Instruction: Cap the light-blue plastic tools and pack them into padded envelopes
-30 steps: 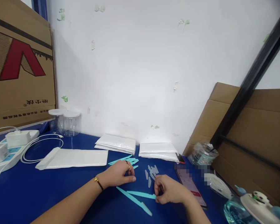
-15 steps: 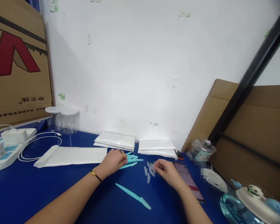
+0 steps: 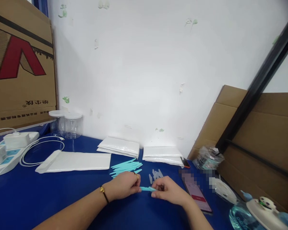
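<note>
A teal eyebrow razor point(image 3: 147, 188) spans the gap between my two hands, low over the table. My left hand point(image 3: 127, 185) is closed, pinching one end of it. My right hand point(image 3: 166, 190) is closed with thumb and fingers around the other end; whether a clear cap is also in those fingers I cannot tell. Just beyond my left hand lies a loose pile of teal eyebrow razors point(image 3: 127, 166). Several small translucent blade caps point(image 3: 156, 174) are scattered just past my right fingertips, partly hidden by them.
Folded white padded envelopes point(image 3: 120, 145) and another white stack point(image 3: 162, 153) lie by the wall. A flat white pouch point(image 3: 79, 160) sits left. On the right are a phone point(image 3: 196, 195) and a teal bottle point(image 3: 242, 214). Clear jars point(image 3: 73, 126) and a power strip point(image 3: 14, 156) stand left.
My left hand has moved from the pile towards me, and my right hand from the caps. Both now hold a razor. The single razor that lay in front no longer shows there.
</note>
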Demonstrator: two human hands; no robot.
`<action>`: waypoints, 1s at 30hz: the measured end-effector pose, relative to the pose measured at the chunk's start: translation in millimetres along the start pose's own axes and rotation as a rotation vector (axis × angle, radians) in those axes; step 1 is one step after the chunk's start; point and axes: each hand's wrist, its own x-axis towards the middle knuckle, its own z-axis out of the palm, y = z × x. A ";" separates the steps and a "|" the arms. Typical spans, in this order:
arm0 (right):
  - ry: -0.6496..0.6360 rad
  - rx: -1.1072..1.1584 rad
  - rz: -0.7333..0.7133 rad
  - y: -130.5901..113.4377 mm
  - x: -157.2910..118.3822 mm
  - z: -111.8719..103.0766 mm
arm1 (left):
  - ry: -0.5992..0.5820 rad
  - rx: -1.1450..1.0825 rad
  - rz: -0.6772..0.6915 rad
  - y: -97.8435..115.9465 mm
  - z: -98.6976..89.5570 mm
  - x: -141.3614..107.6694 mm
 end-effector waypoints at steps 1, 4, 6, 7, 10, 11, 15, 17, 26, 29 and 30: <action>0.001 0.002 0.002 -0.4 0.7 1.7 | 0.010 -0.036 -0.024 -0.6 -0.4 0.7; 0.029 0.028 0.021 0.6 1.7 0.7 | 0.001 -0.156 -0.057 -1.4 -3.5 2.1; 0.075 0.033 0.023 4.1 0.6 -6.5 | -0.013 -0.229 -0.104 -3.2 -6.3 2.3; 0.115 0.025 0.021 6.7 -0.4 -11.7 | -0.013 -0.268 -0.135 -5.1 -7.8 2.1; 0.320 -0.014 -0.002 14.5 -3.4 -28.3 | 0.027 -0.371 -0.172 -12.5 -12.2 1.1; 0.384 -0.017 -0.010 16.0 -4.0 -32.3 | 0.051 -0.381 -0.156 -14.7 -13.2 0.8; 0.442 -0.010 -0.045 14.0 -2.0 -31.8 | 0.146 -0.345 -0.049 -17.9 -11.8 1.2; 0.419 -0.042 -0.093 10.5 1.4 -24.5 | 0.172 -0.323 -0.011 -17.6 -8.7 2.3; 0.439 0.344 -0.092 12.8 10.7 -13.6 | 0.152 -0.223 -0.039 -17.6 -7.4 3.7; 0.417 0.417 -0.071 12.9 10.3 -13.3 | 0.151 -0.224 -0.035 -16.4 -8.8 3.7; 0.413 0.440 -0.069 12.6 10.7 -12.3 | 0.149 -0.224 -0.034 -15.9 -9.1 3.7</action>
